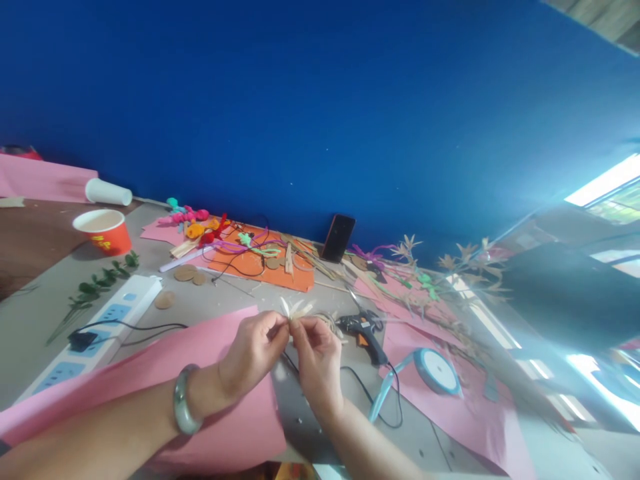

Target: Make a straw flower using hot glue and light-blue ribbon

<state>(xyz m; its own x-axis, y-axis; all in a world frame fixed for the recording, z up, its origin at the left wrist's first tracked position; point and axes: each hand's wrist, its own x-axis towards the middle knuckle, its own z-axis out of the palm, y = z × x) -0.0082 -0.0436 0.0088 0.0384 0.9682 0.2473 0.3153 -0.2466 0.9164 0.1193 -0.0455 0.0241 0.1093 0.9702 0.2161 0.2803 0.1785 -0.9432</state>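
Observation:
Both hands meet over the middle of the table, fingertips touching. My left hand (257, 350), with a pale green bangle (186, 400) on its wrist, pinches the base of a small cream flower-like piece (296, 309). My right hand (317, 353) pinches the same base from the other side. Pale pointed strips fan out above the fingertips; the base itself is hidden between them. Just right of my right hand lies a black glue gun (365, 331) with an orange trigger. Pink paper (250, 427) lies under my left forearm.
At the left are a white power strip (143, 291), a leafy sprig (103, 280) and a red cup (107, 233). A phone (339, 238) leans on the blue wall behind orange paper (300, 275). A ribbon roll (437, 371) and dried stems (455, 327) lie right.

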